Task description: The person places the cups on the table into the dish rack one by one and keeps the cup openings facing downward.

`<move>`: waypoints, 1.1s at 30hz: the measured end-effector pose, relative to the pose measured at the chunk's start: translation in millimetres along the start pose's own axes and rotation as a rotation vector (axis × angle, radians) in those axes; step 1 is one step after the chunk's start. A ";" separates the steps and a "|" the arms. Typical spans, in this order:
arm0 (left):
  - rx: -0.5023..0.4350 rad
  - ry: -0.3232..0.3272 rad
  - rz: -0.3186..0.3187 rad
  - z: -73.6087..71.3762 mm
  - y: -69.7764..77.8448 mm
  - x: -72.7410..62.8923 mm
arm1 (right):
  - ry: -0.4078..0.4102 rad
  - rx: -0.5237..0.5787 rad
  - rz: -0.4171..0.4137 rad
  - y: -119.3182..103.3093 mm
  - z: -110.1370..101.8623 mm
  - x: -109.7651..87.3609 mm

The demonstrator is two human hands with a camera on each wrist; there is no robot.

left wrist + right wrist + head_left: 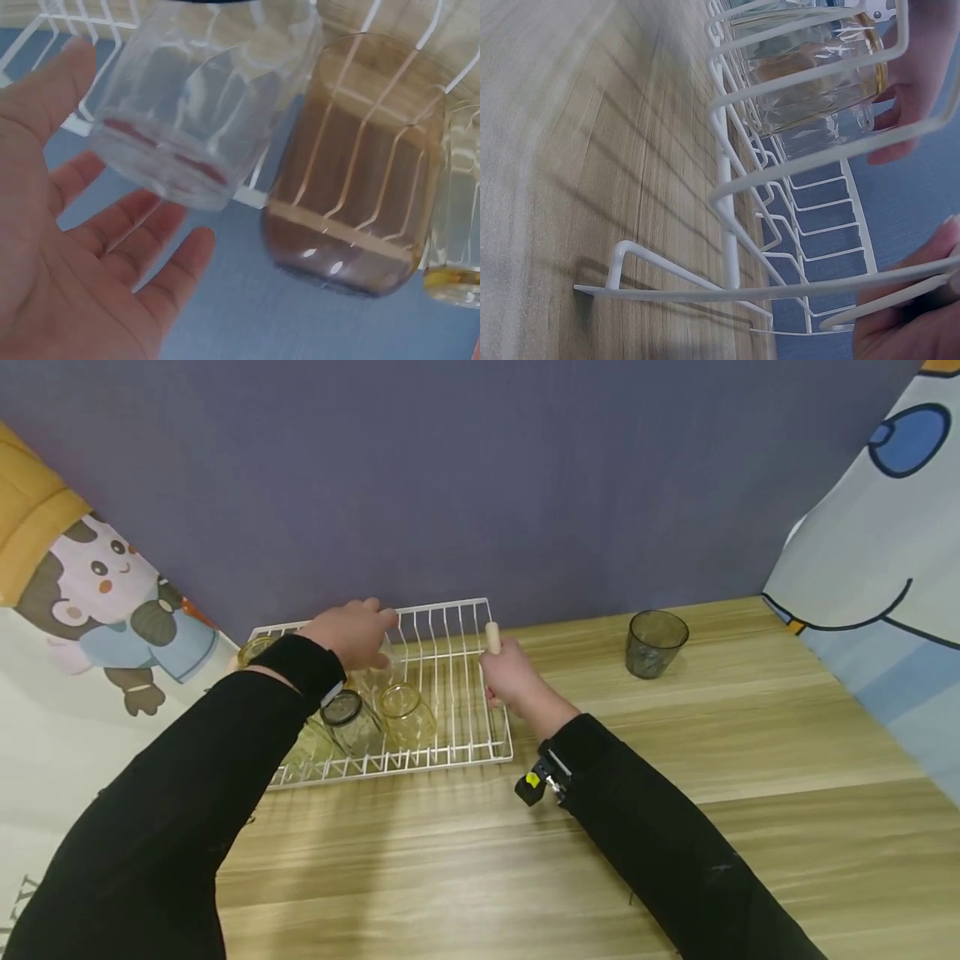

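A white wire dish rack (450, 766) stands on the wooden table, holding several upturned glasses. At its right end, my right hand (513, 681) grips a pale wooden handle (492, 637). My left hand (351, 631) reaches over the rack's back side, by a clear glass (202, 97). In the left wrist view its fingers are spread beside that glass, close to its base. An amber-tinted glass (352, 165) stands next to the clear one. Nearer the front of the rack are a dark-rimmed grey glass (354, 727) and a yellow glass (407, 714).
A smoky grey tumbler (656, 645) stands apart on the wooden table (465, 860), right of the rack. A blue-grey wall panel (480, 485) rises right behind the rack. Printed cartoon sheets hang at both sides.
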State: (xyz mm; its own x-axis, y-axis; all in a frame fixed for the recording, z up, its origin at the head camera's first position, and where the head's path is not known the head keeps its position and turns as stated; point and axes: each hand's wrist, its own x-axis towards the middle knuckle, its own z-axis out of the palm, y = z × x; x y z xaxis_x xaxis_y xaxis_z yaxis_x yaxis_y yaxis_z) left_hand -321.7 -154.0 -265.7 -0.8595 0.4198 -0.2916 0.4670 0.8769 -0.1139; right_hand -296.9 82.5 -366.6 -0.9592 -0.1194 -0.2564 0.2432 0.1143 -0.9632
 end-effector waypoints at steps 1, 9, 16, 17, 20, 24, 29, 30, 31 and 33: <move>-0.001 0.006 0.002 -2.2 0.7 -2.3 | 0.000 0.005 -0.002 0.0 0.4 0.1; -0.071 0.015 -0.034 -23.8 -5.2 -24.8 | 0.002 0.003 -0.010 -0.3 0.7 2.0; -0.084 0.017 -0.056 -34.4 -22.2 -41.0 | 0.004 -0.003 -0.008 -1.0 -2.2 2.4; -0.090 0.015 -0.059 -34.7 -24.4 -43.0 | 0.005 -0.003 -0.008 -1.3 -2.9 2.6; -0.085 0.019 -0.059 -34.0 -29.7 -49.2 | 0.008 -0.002 -0.006 -1.4 -5.5 3.5; -0.040 0.049 -0.041 -29.2 -27.5 -59.8 | 0.009 -0.001 -0.001 -0.6 -9.0 4.8; 0.023 0.168 0.024 -20.8 -9.2 -80.7 | 0.009 0.001 0.000 0.8 -11.4 6.1; 0.032 0.195 0.040 -19.2 -4.1 -85.9 | 0.009 0.002 -0.001 0.8 -11.6 6.3; 0.043 0.222 0.054 -17.4 1.1 -90.7 | 0.010 0.002 -0.003 0.8 -11.7 6.5; 0.055 0.269 0.078 -12.9 11.5 -100.7 | 0.011 0.003 -0.007 0.4 -11.5 6.2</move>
State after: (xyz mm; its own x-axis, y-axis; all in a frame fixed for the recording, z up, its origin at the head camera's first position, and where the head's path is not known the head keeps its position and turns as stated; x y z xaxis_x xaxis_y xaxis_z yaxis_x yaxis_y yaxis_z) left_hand -232.5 -183.2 -225.4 -0.8413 0.5392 -0.0394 0.5382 0.8286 -0.1541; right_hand -304.4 93.2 -367.7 -0.9624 -0.1096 -0.2484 0.2365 0.1108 -0.9653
